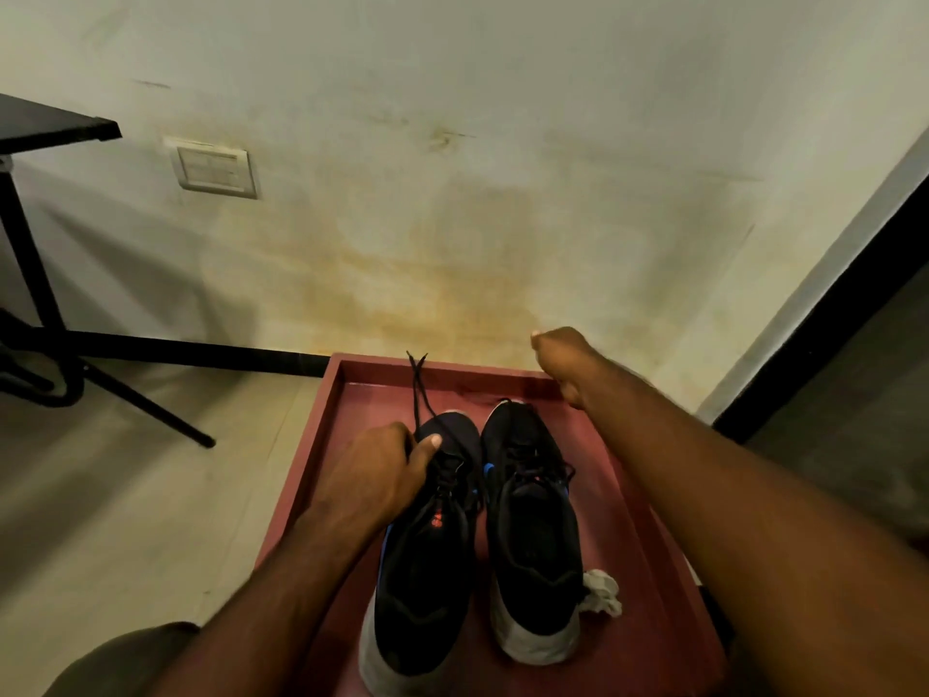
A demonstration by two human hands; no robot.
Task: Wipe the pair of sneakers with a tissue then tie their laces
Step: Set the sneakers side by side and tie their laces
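Tying the left shoe: laces run straight away from the left hand, long axis front-to-back.

The red tray (321, 445) lies under both forearms, w/ the two shoes side by side, toes pointing away from the person. The left shoe (427, 570) sits directly under the left hand (374, 475), which rests on its front part, fingers curled and thumb pressed at the base of the laces (417, 389); these go up and away from that hand to the far tray edge, ends loose. The right hand (563, 362) is lifted beyond the right shoe (533, 535), closed in a fist; whether it pinches anything I cannot tell. So the left hand is much nearer to the laces. The crumpled tissue (600, 593) lies just beside the right shoe's heel, below the right forearm.
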